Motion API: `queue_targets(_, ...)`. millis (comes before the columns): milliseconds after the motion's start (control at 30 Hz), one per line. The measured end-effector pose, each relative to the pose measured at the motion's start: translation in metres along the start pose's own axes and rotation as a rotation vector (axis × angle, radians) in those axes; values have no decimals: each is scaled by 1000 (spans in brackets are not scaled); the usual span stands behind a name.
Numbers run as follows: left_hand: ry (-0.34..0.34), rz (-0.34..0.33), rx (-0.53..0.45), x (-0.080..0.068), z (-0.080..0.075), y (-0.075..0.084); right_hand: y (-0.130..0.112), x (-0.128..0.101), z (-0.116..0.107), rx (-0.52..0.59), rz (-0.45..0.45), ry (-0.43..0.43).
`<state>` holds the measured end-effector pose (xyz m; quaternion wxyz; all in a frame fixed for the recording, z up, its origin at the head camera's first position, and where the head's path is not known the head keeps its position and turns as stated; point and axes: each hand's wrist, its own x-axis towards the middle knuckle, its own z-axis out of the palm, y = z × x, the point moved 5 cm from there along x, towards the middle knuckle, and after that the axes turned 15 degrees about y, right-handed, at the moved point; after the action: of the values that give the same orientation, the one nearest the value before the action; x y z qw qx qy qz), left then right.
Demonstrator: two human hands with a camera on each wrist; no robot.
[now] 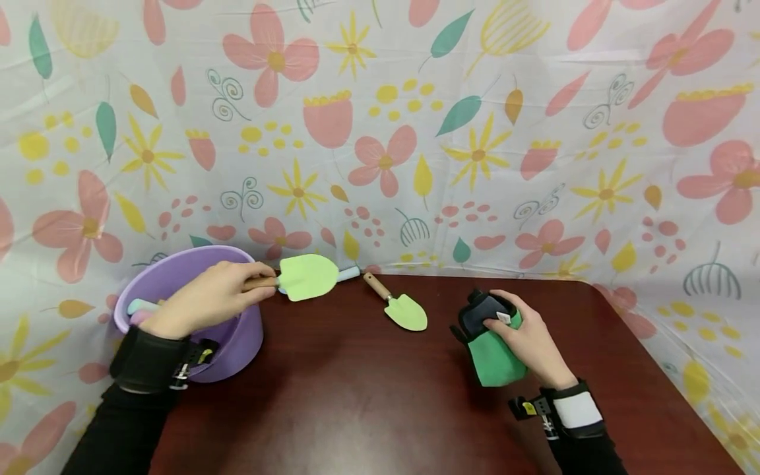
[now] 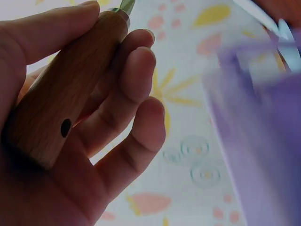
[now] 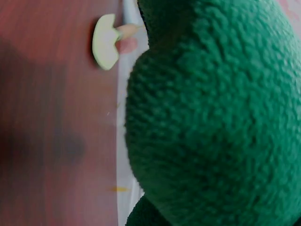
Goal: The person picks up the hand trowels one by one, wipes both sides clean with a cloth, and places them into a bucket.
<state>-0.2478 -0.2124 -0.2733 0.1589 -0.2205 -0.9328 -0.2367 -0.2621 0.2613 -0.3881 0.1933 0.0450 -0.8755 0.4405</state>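
My left hand (image 1: 208, 297) grips the wooden handle (image 2: 70, 89) of a small trowel with a light green blade (image 1: 309, 277), held above the right rim of a purple bucket (image 1: 246, 343). In the left wrist view the thumb lies along the handle. My right hand (image 1: 531, 336) holds a green fuzzy fabric item (image 1: 497, 359) with a dark part and a small white tag, over the right side of the table. Its fuzzy surface (image 3: 216, 113) fills much of the right wrist view and hides that hand. A second trowel (image 1: 406, 312) lies at the table's back.
The bucket stands at the table's left, with pastel-coloured things (image 1: 142, 307) inside. A light blue tool (image 1: 349, 273) lies partly hidden behind the held trowel. A flowered cloth (image 1: 386, 132) hangs behind the brown table (image 1: 368, 409).
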Motion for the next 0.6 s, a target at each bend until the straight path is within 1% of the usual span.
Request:
queue_targets(67, -10, -24, 1, -5, -11, -8, 4, -3, -1, -18, 2, -5)
queue_targets(133, -18, -64, -9, -11, -20, -18, 7, -5, -1, -34, -5, -5)
queue_targets(200, -6, -81, 13, -16, -29, -27, 10, -6, -2, -49, -8, -2)
queue_targets(400, 37, -67, 139, -30, -47, -55, 18, -11, 2, -84, -11, -12)
queue_targets(600, 17, -150, 122, -49, -64, -78, 25, -13, 9, -132, -14, -27)
